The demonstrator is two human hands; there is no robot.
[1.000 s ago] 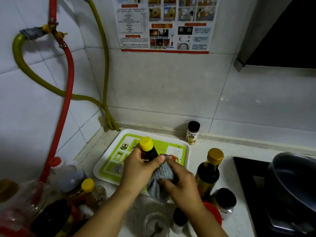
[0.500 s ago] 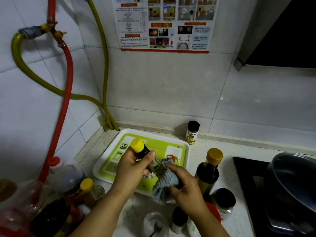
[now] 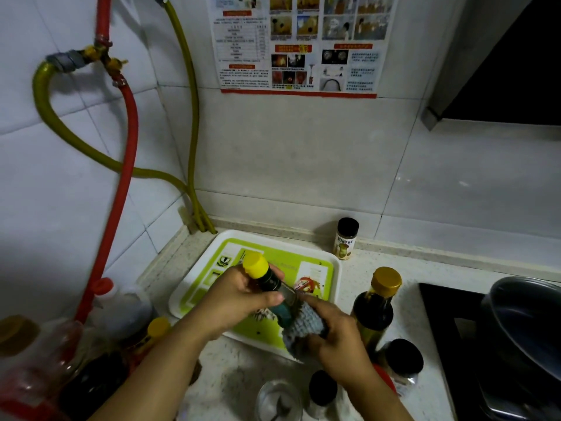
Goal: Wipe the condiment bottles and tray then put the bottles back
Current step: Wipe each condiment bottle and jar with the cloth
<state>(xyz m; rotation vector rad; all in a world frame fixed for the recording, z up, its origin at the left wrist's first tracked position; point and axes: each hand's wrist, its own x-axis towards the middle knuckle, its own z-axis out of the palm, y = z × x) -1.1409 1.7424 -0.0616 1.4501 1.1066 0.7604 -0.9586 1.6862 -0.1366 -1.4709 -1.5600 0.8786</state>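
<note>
Now, left hand: fingers clamped on the neck of the yellow-capped bottle, tilted over the tray.
Right hand: fingers closed round the grey cloth, pressed to the bottle's lower body.
Tray: green and white, lower centre of frame on the counter.
Gold-capped bottle: upright, just right of the tray.
Small shaker: by the wall.

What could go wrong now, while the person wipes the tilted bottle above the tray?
The left hand holds the yellow-capped bottle tilted; if the cap is loose, it might leak onto the tray. The right hand with the grey cloth works close to the tall dark bottle and may knock it over.
</note>
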